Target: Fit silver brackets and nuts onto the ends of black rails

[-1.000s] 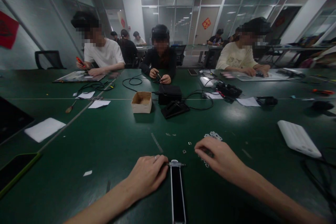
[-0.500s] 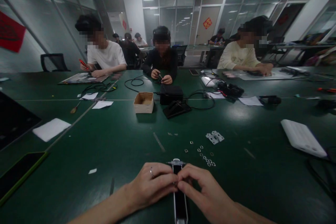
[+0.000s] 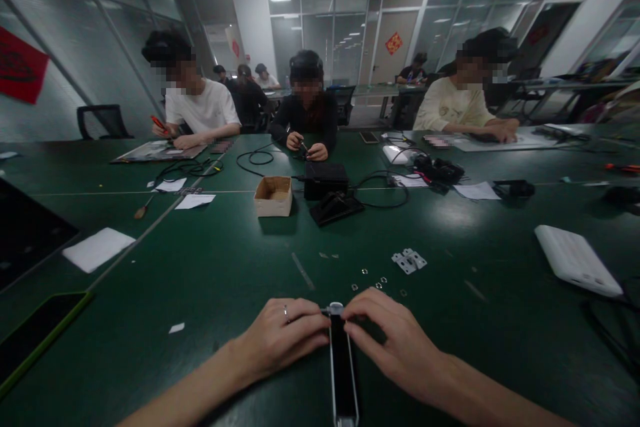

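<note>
A long, narrow black-centred bar with a pale metal rim (image 3: pixel 343 373) lies lengthwise in front of me, with a light metal piece (image 3: pixel 336 308) at its far end. From the left, my left hand (image 3: pixel 290 332), which wears a ring, presses closed fingers against the bar's side near that end. My right hand (image 3: pixel 393 330) curls its thumb and fingers onto the right side at the same end. Whether something small sits between the fingertips is hidden. Beyond the right hand lie several small metal nuts (image 3: pixel 365 271) and flat metal brackets with holes (image 3: pixel 409 261).
A small cardboard box (image 3: pixel 273 197) and a black box-shaped device (image 3: pixel 326 180) with cables stand ahead. A white power bank (image 3: pixel 575 260) lies right; a green-edged phone (image 3: pixel 43 327) and white paper (image 3: pixel 99 249) lie left. Several people sit across the table.
Both hands have slid away from me along the bar to its far end, and their fingertips have parted to either side. My right hand now covers some nuts.
</note>
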